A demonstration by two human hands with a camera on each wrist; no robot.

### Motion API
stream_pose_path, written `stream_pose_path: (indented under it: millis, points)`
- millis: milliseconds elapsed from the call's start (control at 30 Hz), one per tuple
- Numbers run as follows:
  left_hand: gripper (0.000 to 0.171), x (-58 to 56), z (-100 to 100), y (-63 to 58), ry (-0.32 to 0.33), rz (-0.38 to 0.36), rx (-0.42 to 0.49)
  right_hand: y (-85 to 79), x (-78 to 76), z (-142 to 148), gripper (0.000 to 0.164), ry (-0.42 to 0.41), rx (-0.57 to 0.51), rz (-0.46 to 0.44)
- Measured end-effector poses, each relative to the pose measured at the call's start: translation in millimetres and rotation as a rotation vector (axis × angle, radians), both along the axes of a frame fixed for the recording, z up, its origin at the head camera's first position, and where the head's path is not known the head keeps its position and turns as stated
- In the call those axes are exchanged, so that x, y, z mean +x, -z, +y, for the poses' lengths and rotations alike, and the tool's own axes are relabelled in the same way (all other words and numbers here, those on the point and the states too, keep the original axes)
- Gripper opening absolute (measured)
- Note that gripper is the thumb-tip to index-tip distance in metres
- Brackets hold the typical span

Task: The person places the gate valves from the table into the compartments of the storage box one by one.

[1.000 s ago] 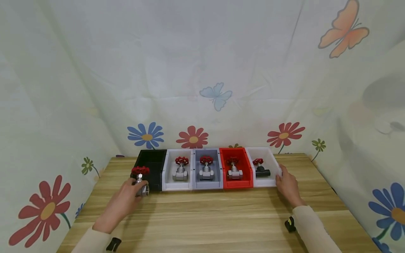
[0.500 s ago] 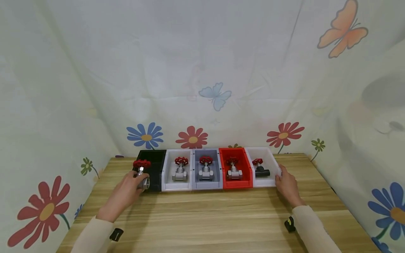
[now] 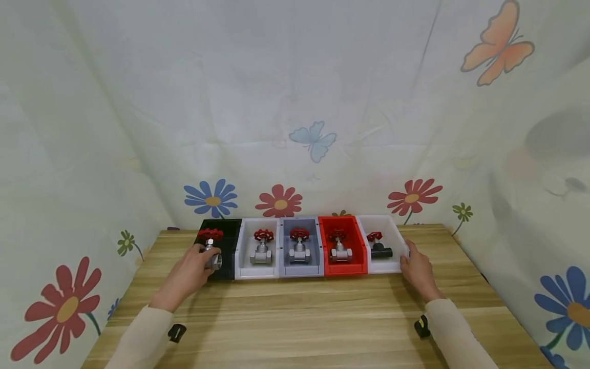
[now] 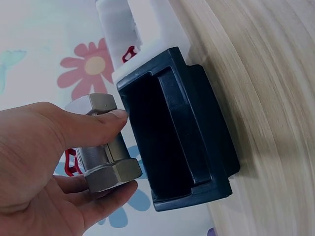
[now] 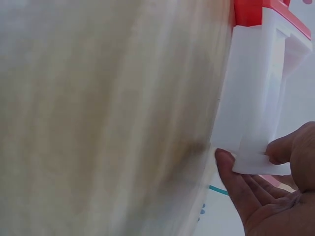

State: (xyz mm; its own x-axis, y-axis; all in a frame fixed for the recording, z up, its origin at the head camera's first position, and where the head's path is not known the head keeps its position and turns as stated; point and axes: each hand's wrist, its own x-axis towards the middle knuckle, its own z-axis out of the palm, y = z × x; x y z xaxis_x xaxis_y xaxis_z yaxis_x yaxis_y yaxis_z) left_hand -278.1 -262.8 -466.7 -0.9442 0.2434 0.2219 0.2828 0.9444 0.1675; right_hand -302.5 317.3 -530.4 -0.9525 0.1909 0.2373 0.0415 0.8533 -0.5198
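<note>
My left hand (image 3: 185, 275) grips a metal gate valve (image 3: 215, 262) by its body, its red handwheel (image 3: 210, 234) upright. The valve is held over the front left part of a black bin (image 3: 229, 266). In the left wrist view, thumb and fingers span the valve's body (image 4: 115, 152), apart from the bin's mouth. My right hand (image 3: 418, 271) pinches the front right corner of the right-end white bin (image 3: 395, 238). The right wrist view has its thumb and fingers on either side of that bin's edge (image 5: 253, 162). Inside this bin lies a dark valve (image 3: 381, 251) with a red handle.
Between these two bins stand another white bin (image 3: 246, 271), a grey-blue bin (image 3: 304, 270) and a red bin (image 3: 345, 269), side by side. Each contains one metal valve with a red handwheel. The wooden table (image 3: 304, 323) extends in front; a flowered cloth (image 3: 295, 169) hangs behind.
My left hand has carried the valve right and slightly up, from the black bin's left front corner to over its front part. The right hand has stayed at the white bin.
</note>
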Motion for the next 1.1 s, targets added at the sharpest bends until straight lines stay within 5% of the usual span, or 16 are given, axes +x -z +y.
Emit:
stream_pose_path:
  millis: [1100]
  points:
    - [0.048, -43.6, 1.5, 22.2, -0.001, -0.095, 0.018, -6.8, -1.1, -0.9, 0.05, -0.024, 0.01, -0.053]
